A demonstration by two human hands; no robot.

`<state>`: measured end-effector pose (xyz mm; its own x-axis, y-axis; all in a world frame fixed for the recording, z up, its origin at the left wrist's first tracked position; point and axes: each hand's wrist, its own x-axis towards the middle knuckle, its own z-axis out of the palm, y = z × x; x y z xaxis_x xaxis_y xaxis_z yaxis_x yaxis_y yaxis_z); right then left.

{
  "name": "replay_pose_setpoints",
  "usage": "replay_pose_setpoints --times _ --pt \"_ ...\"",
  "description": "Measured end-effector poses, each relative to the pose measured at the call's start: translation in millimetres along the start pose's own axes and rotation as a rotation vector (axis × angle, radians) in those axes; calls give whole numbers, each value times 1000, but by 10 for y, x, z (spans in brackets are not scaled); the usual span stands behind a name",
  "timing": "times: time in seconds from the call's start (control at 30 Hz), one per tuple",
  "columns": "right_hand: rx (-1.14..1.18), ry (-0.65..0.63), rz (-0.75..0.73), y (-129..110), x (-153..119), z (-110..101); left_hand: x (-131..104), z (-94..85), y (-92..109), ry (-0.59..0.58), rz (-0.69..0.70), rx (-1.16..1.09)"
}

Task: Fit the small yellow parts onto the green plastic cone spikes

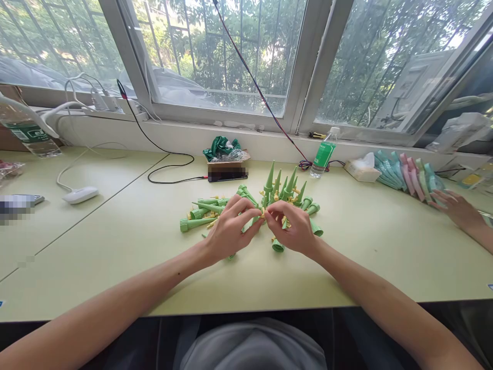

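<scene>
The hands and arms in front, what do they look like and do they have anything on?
The left hand and right hand show no gloves, rings or watch. Both forearms are bare, with no sleeves visible.

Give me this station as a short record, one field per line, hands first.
left hand: left hand, fingers pinching a small yellow piece
right hand: right hand, fingers at the same piece
around hands: green plastic cones, some upright, some lying
behind cones: clear plastic bottle with green label, upright
far right: another person's hand, beside pastel plastic packs
</scene>
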<state>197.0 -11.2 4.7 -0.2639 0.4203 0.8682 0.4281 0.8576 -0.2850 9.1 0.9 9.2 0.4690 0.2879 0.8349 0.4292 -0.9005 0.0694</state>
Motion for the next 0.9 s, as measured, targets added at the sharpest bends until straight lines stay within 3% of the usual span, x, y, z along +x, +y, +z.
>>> replay_pose_setpoints --times 0.63,0.9 --pt "0 -124 -24 52 0 -2 -16 15 -51 -14 -39 18" --pt "-121 27 99 112 -11 18 8 14 -51 99 -166 27"
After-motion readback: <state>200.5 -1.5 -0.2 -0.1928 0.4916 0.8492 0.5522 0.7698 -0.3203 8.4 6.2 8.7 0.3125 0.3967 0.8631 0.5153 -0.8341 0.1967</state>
